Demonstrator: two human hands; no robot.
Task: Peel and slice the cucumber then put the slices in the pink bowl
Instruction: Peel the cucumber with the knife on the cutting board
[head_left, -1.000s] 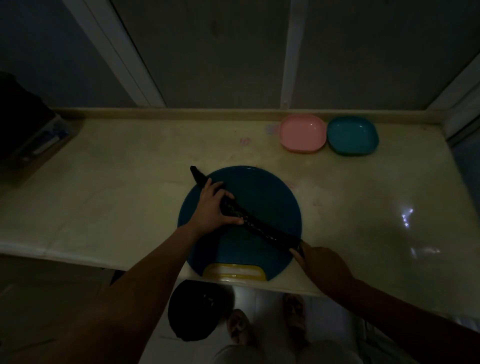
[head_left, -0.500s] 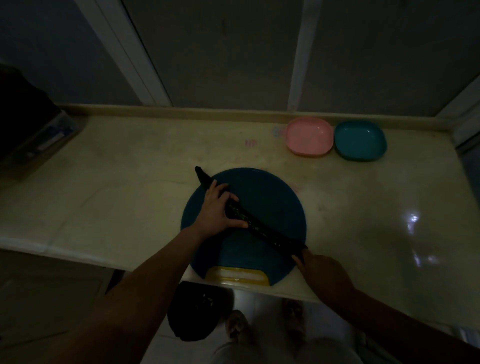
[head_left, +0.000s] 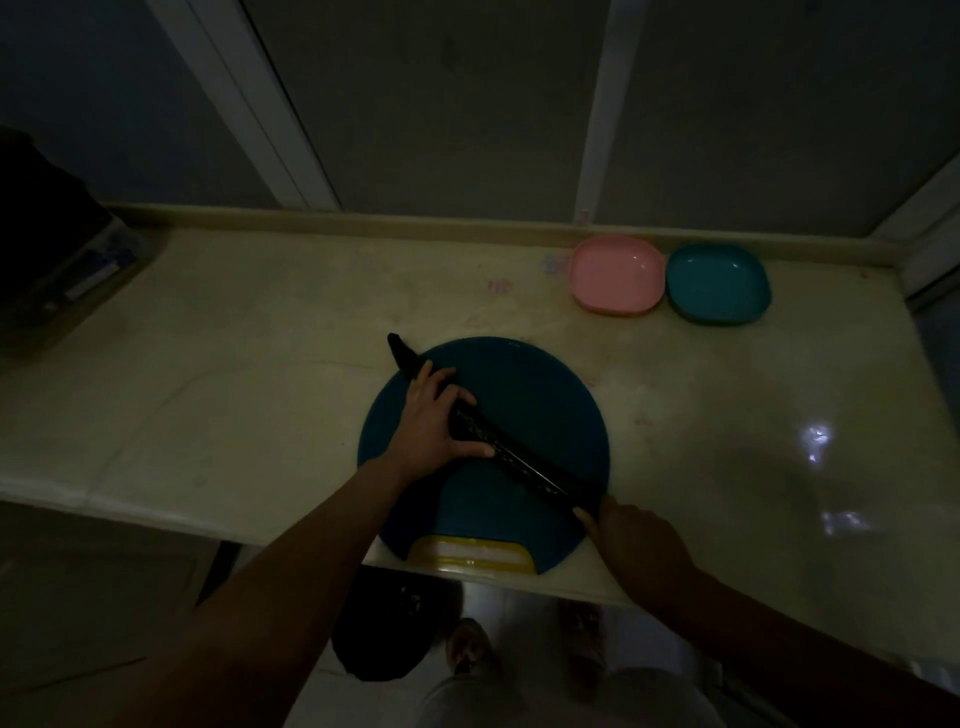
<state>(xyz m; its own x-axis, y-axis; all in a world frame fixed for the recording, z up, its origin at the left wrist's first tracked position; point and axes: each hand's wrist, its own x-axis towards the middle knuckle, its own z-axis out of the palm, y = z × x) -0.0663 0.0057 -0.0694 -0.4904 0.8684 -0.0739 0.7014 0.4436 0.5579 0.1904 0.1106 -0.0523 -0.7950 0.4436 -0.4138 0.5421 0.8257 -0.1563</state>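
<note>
A: Checking for change since a second ago?
B: Hardly any. Blue board (head_left: 519, 374) same; cucumber (head_left: 524, 467) still diagonal across it, no peeling visible. My left hand (head_left: 431, 426) stays curled round its far half; my right hand (head_left: 639, 540) meets the near tip, grip unreadable.
A: Containers?
B: Pink bowl (head_left: 615, 273), teal bowl (head_left: 717, 283): no slices.

Right hand (head_left: 641, 543) fractionally leftward
</note>
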